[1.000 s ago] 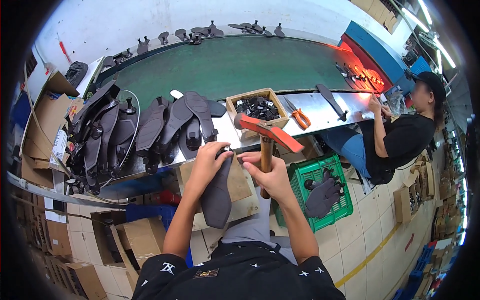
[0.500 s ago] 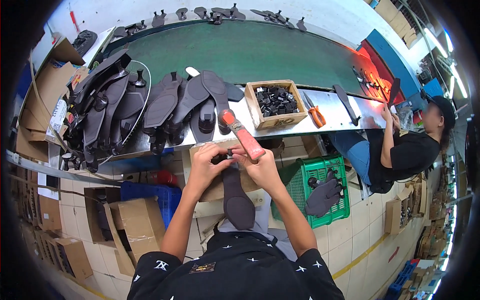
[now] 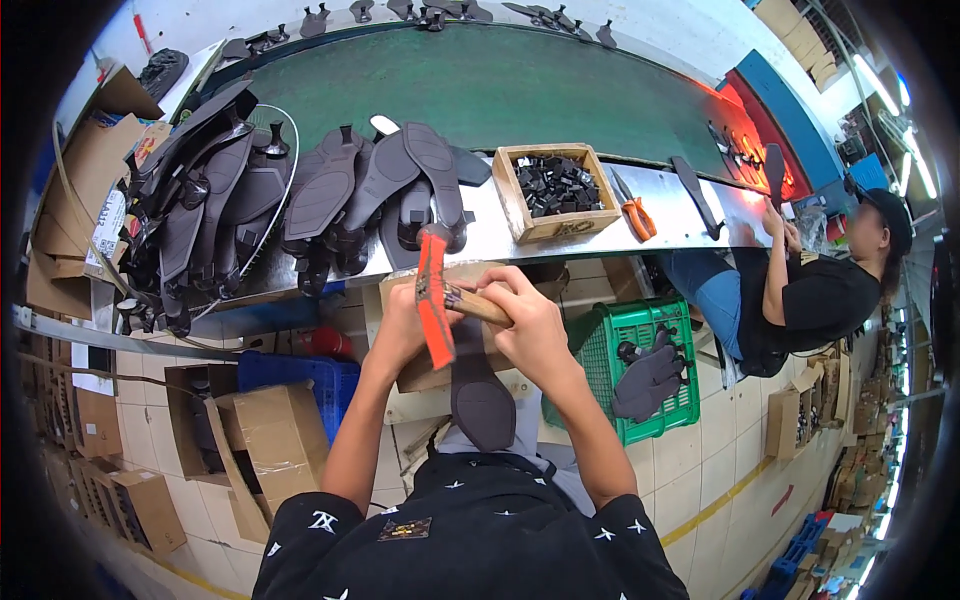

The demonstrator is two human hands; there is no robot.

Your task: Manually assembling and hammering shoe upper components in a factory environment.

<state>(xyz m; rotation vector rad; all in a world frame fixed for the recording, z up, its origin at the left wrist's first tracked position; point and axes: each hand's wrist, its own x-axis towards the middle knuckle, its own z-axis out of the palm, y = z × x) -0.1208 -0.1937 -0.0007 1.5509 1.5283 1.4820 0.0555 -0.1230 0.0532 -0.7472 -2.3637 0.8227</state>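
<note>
My right hand (image 3: 528, 325) is closed round the wooden handle of a hammer (image 3: 434, 305) with a worn red head. The hammer head is above my left hand (image 3: 398, 328) and hides its fingertips. A dark brown heeled shoe sole (image 3: 484, 405) points toward me, its toe end near my lap and its heel end under the hammer. My left hand is closed at that heel end; the heel itself is hidden. Beneath the sole is a wooden work block (image 3: 425, 375).
Piled heeled soles (image 3: 325, 195) cover the bench's left side. A wooden box (image 3: 515, 205) of small black pieces and orange-handled pliers (image 3: 637, 218) lie right of them. A green crate (image 3: 640, 425) holds soles. A co-worker (image 3: 815, 290) sits at right by a green conveyor (image 3: 480, 90).
My right hand has left the heel and now grips the hammer handle. The red head has swung left, over my left hand. My left hand stays at the heel end.
</note>
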